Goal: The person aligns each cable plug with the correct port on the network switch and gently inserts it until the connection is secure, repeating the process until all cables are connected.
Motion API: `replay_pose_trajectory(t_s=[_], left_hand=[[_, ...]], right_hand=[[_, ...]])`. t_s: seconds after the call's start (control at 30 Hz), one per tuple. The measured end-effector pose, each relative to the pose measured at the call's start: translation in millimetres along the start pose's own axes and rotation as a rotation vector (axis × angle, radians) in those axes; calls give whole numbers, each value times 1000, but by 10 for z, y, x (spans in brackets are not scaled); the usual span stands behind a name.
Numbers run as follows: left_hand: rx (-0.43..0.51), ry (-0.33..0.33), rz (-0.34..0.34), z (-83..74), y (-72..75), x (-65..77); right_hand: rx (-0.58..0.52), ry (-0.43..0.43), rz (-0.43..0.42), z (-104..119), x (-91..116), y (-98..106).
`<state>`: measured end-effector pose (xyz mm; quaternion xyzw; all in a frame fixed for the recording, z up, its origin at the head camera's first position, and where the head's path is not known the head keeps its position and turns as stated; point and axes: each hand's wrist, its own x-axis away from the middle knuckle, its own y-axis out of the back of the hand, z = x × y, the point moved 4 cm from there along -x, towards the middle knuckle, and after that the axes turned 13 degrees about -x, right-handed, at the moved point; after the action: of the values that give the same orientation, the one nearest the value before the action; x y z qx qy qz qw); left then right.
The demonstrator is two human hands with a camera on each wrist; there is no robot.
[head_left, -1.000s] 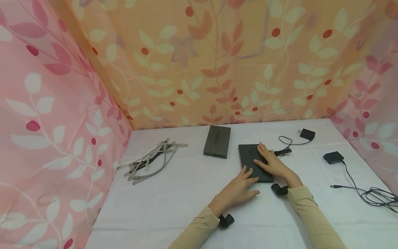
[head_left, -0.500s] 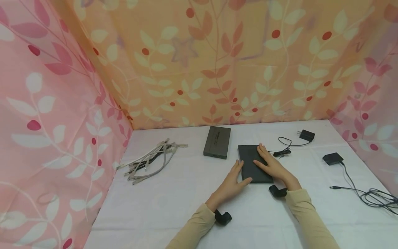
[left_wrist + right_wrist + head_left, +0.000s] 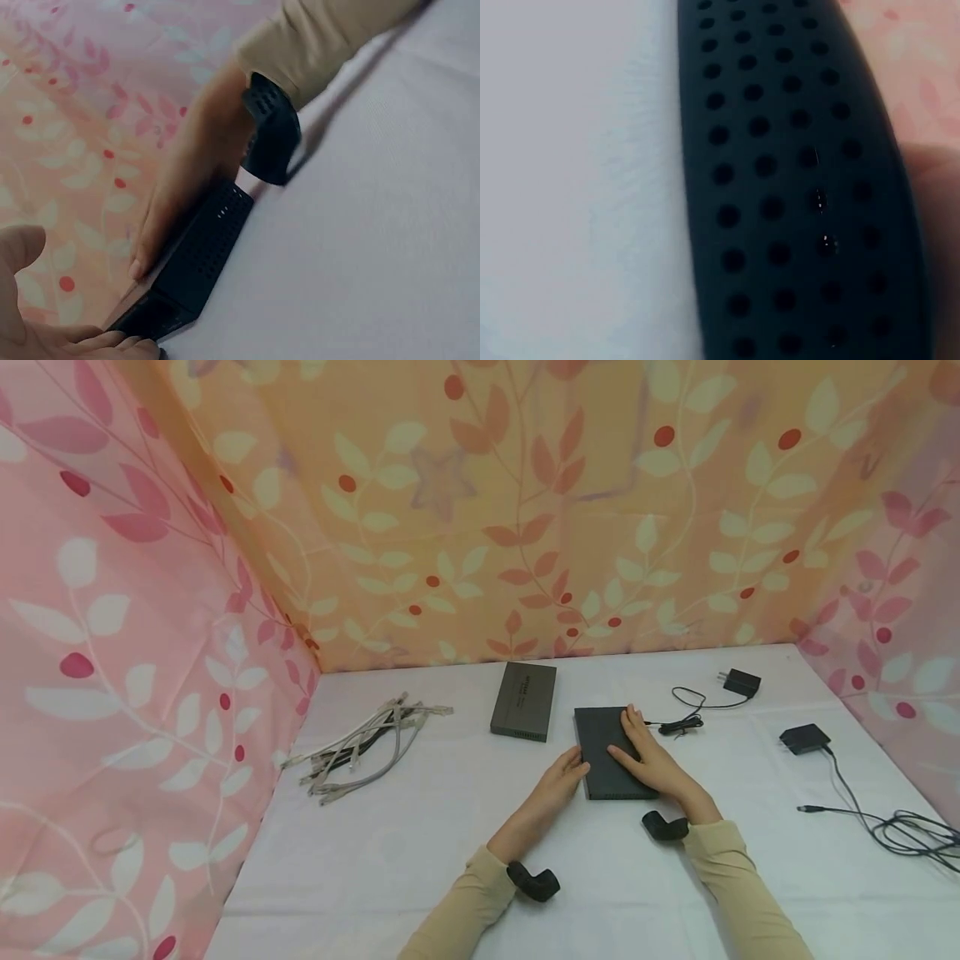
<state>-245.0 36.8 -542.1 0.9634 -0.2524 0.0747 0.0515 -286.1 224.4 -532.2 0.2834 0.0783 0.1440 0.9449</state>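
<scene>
A flat black network switch [image 3: 602, 768] lies on the white table, its vented side wall [image 3: 787, 142] filling much of the right wrist view. My right hand [image 3: 662, 772] rests palm down over its right part, thumb and fingers spread on the top. At the left edge, the straight fingers of my left hand [image 3: 546, 797] touch the casing. The left wrist view has that hand [image 3: 45, 326] at the near end of the switch [image 3: 199, 247], with the right hand [image 3: 176, 184] laid along the upper face. The switch's underside is hidden.
A second grey network switch [image 3: 523, 702] lies behind to the left. Several tangled network cables [image 3: 367, 747] are at far left. Two black power adapters [image 3: 742, 684] with cords sit on the right, one cord coiled [image 3: 911, 837]. Patterned curtains [image 3: 450, 527] border the table.
My left hand has moved from over the switch's near left corner to its left edge, the fingers coming closer together. The right hand stays on the top with almost no shift.
</scene>
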Motion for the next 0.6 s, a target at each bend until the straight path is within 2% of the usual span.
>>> replay_pose_trajectory(t_s=[0.13,0.3,0.4,0.6], left_hand=[[274,10,34,-13,5,-3],[499,-2,65,-34,22,12],[543,-9,86,-46,22,27],[540,-16,77,-64,9,40]], right_hand=[[-49,0,-5,-10,7,-14],[-84,17,-16,-3,14,-30],[-79,22,-36,-6,15,-34],[-49,45,-61,0,6,-45]])
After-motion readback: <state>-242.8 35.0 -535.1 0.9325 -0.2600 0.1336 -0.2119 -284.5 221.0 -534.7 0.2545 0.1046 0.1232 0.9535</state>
